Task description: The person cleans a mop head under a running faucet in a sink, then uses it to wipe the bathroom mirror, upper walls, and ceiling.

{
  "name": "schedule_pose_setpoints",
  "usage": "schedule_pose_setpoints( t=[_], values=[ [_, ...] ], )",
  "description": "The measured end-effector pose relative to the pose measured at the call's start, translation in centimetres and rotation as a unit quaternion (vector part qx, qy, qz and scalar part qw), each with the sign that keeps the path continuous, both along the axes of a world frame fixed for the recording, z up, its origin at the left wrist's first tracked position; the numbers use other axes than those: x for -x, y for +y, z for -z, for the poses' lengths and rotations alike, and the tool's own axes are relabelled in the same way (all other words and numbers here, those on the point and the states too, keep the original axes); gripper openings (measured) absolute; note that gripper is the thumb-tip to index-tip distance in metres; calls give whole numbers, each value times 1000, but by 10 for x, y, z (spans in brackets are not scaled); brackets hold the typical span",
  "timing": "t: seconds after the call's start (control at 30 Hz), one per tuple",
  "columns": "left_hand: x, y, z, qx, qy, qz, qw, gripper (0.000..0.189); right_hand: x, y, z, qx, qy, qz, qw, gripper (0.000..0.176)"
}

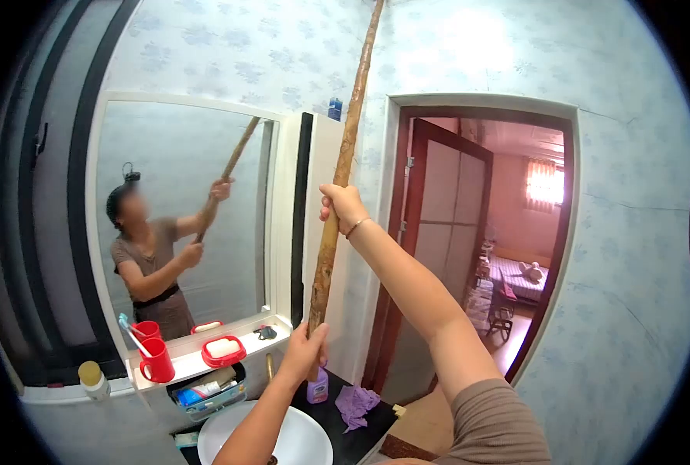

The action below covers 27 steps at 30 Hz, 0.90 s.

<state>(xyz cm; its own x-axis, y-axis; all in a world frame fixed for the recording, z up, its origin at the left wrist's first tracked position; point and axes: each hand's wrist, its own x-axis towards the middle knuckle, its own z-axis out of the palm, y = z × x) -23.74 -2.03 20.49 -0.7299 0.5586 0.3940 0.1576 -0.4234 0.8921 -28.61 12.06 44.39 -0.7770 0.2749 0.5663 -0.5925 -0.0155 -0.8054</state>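
A long wooden pole (348,147) runs steeply from the counter area up past the top edge of the view, leaning slightly right. Higher on it, my right hand (343,208) is wrapped round the wood, with a thin bracelet at the wrist. My left hand (306,353) grips the pole near its lower end, just above a purple bottle (318,386). The pole's upper tip is cut off by the frame. A mirror (182,217) on the left reflects a person holding the pole with both hands.
Below are a white basin (302,438), a black counter (331,409) and a purple cloth (357,406). The mirror shelf (271,335) carries a red cup (156,361) and a red soap dish (223,352). An open door (453,186) stands right of the pole.
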Motion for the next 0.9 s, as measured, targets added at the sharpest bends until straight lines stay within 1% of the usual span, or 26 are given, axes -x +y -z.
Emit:
schedule_pose_setpoints(
  t=[0.03,0.1,0.13,0.2,0.23,0.3,0.37,0.43,0.47,0.57,0.6,0.7,0.8,0.87,0.9],
  values=[
    [8,2,6,-35,8,33,999,22,3,3,-1,1,-1,10,1000,16],
    [14,6,21,-49,0,50,998,26,12,8,-5,1,-9,15,1000,16],
    [16,5,20,-49,1,53,997,26,17,11,-7,-12,-7,26,1000,17],
    [21,11,12,4,15,-21,1000,26,28,17,-17,-16,13,22,1000,17],
    [23,15,1,9,63,-45,997,26,30,21,-21,-12,31,18,999,16],
    [17,20,-21,31,64,-69,995,30,28,28,-39,-20,43,35,998,15],
    [19,32,-34,32,65,-66,995,30,25,36,-53,-30,57,49,997,15],
    [17,45,-42,35,62,-43,996,28,19,48,-62,-19,63,49,997,13],
    [13,51,-45,57,68,-55,995,27,15,55,-62,-19,64,53,996,13],
    [11,74,-36,49,70,-51,995,26,1,72,-54,-24,77,43,996,12],
    [8,80,-34,71,63,-60,994,26,-5,78,-50,-25,80,51,995,11],
    [13,110,-13,51,64,-39,996,26,-21,101,-38,-29,90,74,993,10],
    [1,139,-5,57,72,-43,995,23,-43,132,-29,-43,99,69,992,9],
    [-4,162,3,61,86,-64,992,19,-68,146,-27,-45,88,93,991,8],
    [-8,173,6,60,86,-58,993,19,-80,153,-27,-48,76,112,990,9]
  ],
)
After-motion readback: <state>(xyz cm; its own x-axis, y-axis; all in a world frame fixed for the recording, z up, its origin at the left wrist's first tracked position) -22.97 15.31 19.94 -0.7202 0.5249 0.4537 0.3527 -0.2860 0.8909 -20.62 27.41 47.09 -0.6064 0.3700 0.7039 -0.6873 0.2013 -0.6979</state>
